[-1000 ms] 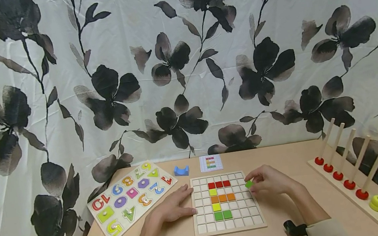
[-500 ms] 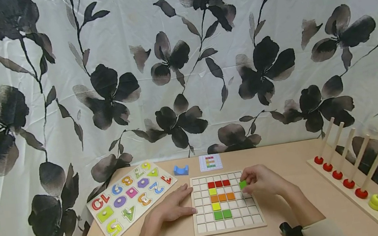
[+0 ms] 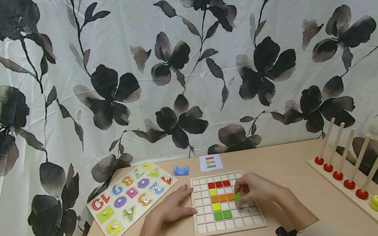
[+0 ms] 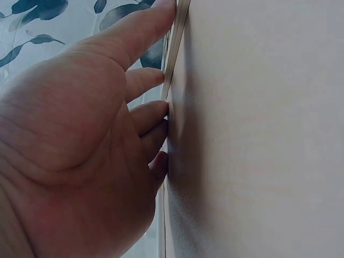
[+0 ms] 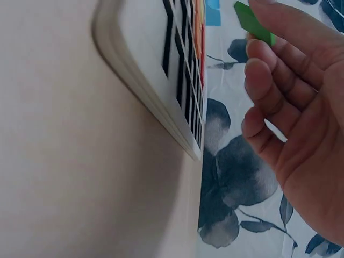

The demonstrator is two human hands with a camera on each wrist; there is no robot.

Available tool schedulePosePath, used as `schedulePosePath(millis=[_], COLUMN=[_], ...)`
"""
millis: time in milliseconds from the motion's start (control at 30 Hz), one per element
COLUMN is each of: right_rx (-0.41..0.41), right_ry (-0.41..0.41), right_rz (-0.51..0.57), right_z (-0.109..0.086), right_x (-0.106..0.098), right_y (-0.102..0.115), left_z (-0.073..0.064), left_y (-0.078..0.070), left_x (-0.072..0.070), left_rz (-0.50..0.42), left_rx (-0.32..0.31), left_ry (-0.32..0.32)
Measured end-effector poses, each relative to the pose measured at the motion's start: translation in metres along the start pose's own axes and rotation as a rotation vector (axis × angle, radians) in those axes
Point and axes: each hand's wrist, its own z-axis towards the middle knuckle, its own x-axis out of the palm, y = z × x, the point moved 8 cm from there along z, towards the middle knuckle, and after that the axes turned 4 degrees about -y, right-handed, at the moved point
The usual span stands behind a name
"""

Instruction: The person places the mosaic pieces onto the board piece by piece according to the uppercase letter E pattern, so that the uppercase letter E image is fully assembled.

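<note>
A wooden grid board (image 3: 204, 228) lies at the middle of the table, with red, yellow, orange and green square tiles set in its cells. Over its right half, my right hand (image 3: 258, 188) pinches a green tile (image 3: 237, 197) between thumb and fingers. The right wrist view shows this green tile (image 5: 252, 22) held above the board's surface. At the board's left edge rests my left hand (image 3: 173, 205), fingers extended, thumb against the side. In the left wrist view its fingertips meet the table beside the board's edge.
A pattern card (image 3: 211, 163) and a blue curved piece (image 3: 181, 170) lie behind the board. To the left is a number puzzle board (image 3: 114, 209). On the right stands a peg rack (image 3: 364, 206) with red and yellow rings. A floral cloth (image 3: 185, 94) hangs behind.
My right hand has moved left and a little toward me with the green tile, from the board's right edge to over its cells. The left hand has stayed in place.
</note>
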Motion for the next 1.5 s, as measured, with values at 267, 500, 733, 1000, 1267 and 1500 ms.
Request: schedulePosePath(millis=[267, 500, 733, 1000, 1267, 1500], right_rx=[0.007, 0.005, -0.009, -0.009, -0.015, -0.014], right_ry=[0.114, 0.147, 0.167, 0.169, 0.168, 0.168], right_rz=[-0.031, -0.058, -0.05, -0.074, -0.081, -0.084], right_z=[0.001, 0.0, 0.0, 0.001, 0.002, 0.001], right_x=[0.026, 0.032, 0.037, 0.043, 0.044, 0.046], right_y=[0.002, 0.005, 0.005, 0.006, 0.009, 0.009], left_z=[0.0, 0.0, -0.001, -0.002, -0.002, -0.003], left_y=[0.001, 0.001, 0.002, 0.004, 0.004, 0.003], left_x=[0.0, 0.001, 0.001, 0.001, 0.0, 0.001], left_rz=[-0.001, -0.001, -0.001, -0.004, 0.0, -0.007], left_rx=[-0.001, 0.004, 0.003, -0.002, 0.004, 0.005], left_ry=[0.001, 0.001, 0.003, 0.006, 0.003, 0.008])
